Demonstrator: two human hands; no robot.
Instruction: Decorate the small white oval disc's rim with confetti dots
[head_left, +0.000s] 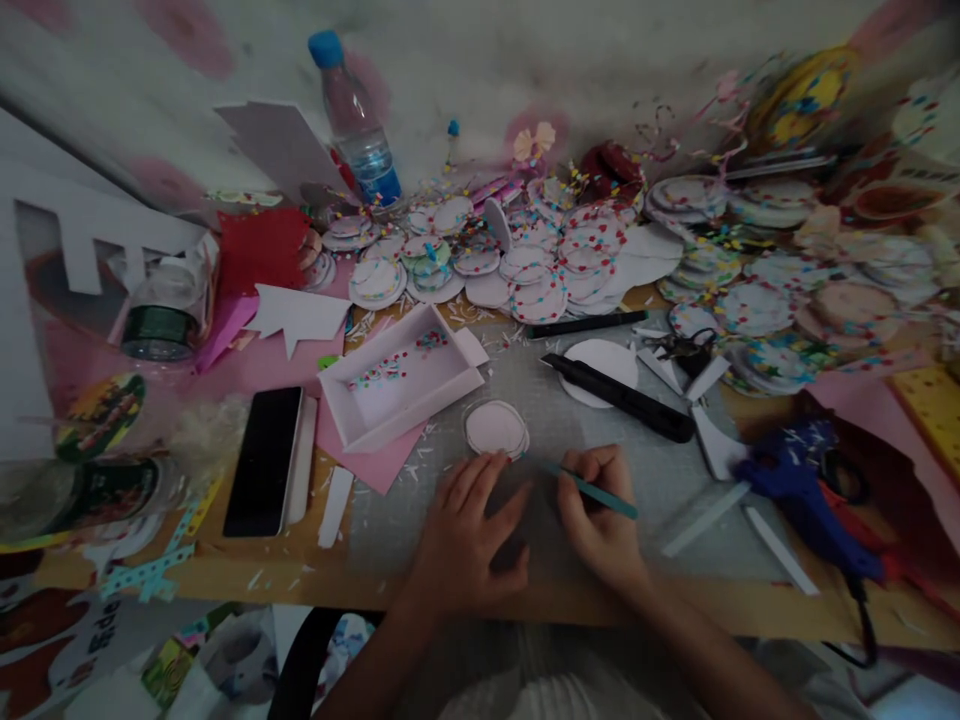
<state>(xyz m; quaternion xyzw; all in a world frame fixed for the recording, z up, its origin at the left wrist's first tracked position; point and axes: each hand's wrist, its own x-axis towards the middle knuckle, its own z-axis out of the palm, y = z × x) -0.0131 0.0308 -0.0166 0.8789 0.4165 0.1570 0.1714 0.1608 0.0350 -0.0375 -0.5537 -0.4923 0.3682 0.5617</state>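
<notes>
The box, white and open-topped, stands tilted to the person's view on the surface, partly over a grey mat and a pink sheet. Small red and bluish beads lie scattered on its floor.

The disc, white with a raised ring, lies flat on the mat, just beside the box's near right corner. The left hand, on the near side of the box, is loosely spread, thumb well away from the fingers, with fingertips on the disc's near edge. The right hand, farther right of the box, pinches a slim teal tool whose tip points at the disc; whether the tip holds anything is too blurred to tell.

Right of the box, a black cutter rests partly over a white circle, with a dark pen behind. A blue glue gun lies well to the box's right. Left of the box is a phone. Behind the box stand a bottle with a blue cap and stacks of beaded discs.
</notes>
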